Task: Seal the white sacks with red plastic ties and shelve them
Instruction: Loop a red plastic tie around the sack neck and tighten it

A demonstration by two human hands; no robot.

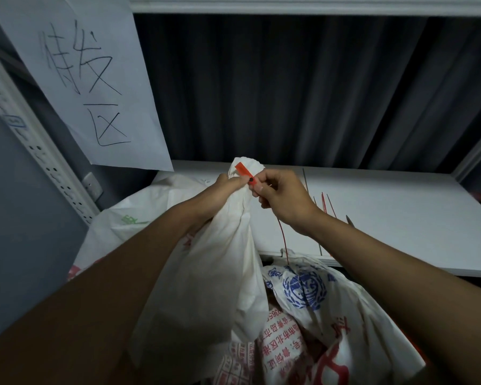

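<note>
a white shelf board runs across under a dark curtain. thin red ties lie loose on it near its front, beside a white sack at its left end.

two bare forearms, no sleeves in view, left hand & right hand ungloved, short nails at fingertips

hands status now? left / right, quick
Left hand: closed, gripping the gathered neck of the white sack.
Right hand: closed, pinching the red plastic tie at the sack's neck.
</note>
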